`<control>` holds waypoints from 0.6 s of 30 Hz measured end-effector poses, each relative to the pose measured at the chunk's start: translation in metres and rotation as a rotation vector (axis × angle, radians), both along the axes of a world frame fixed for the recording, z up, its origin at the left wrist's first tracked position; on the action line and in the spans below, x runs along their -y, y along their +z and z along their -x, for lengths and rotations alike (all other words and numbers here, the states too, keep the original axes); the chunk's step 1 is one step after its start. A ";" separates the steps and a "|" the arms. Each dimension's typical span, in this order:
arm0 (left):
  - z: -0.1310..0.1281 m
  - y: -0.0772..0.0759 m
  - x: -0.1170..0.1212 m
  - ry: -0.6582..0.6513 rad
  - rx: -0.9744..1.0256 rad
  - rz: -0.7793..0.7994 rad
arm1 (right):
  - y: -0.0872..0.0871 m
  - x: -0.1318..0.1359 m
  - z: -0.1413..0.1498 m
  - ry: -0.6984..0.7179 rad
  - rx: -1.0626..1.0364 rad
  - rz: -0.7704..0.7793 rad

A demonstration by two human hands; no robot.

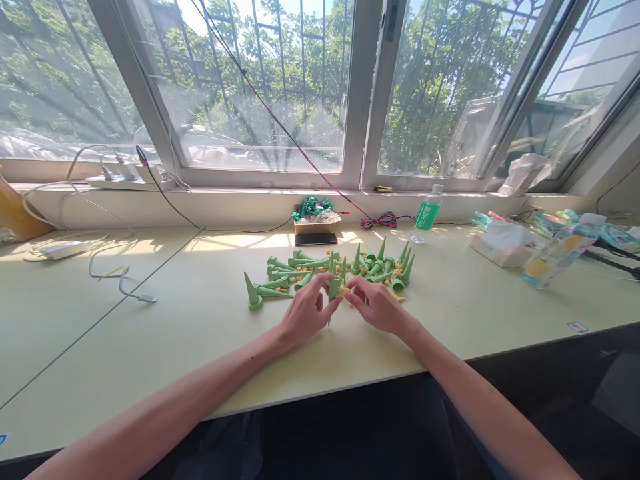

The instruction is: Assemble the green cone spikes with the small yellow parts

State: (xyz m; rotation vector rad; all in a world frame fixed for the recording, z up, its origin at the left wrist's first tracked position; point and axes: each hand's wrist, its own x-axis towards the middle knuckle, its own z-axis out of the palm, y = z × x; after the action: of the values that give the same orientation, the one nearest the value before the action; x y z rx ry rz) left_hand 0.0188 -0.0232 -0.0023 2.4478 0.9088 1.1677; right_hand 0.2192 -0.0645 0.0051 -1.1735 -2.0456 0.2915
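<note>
My left hand [307,308] is closed around a green plant-watering spike [333,288], pinched between thumb and fingers with its thin tip pointing down. My right hand [379,305] pinches a small yellow plastic piece [343,291], a valve by its look, against the spike's side. Whether the piece is seated in the spike, I cannot tell. Beyond both hands lies a pile of green spikes [285,272], some on their sides and others upright, mixed with small yellow pieces [399,272]. One upright spike [253,295] stands at the pile's left end.
Behind the pile are a dark phone [316,239] and a small open box [320,219]. A green-labelled bottle [427,215] stands back right. Further right are a tissue box [500,247] and a clear bottle [557,257]. White cables [120,280] lie at left.
</note>
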 end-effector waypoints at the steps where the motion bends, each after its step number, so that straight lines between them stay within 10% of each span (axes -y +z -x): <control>1: 0.000 0.000 0.000 -0.001 0.004 0.000 | 0.000 0.000 0.000 0.003 -0.002 -0.003; 18: 0.000 -0.001 -0.001 -0.008 0.018 0.019 | -0.001 0.000 0.000 0.004 0.006 -0.007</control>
State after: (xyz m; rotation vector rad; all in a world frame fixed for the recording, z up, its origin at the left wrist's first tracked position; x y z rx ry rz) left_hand 0.0186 -0.0224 -0.0034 2.4198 0.8997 1.1713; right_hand 0.2193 -0.0648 0.0044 -1.1672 -2.0524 0.2829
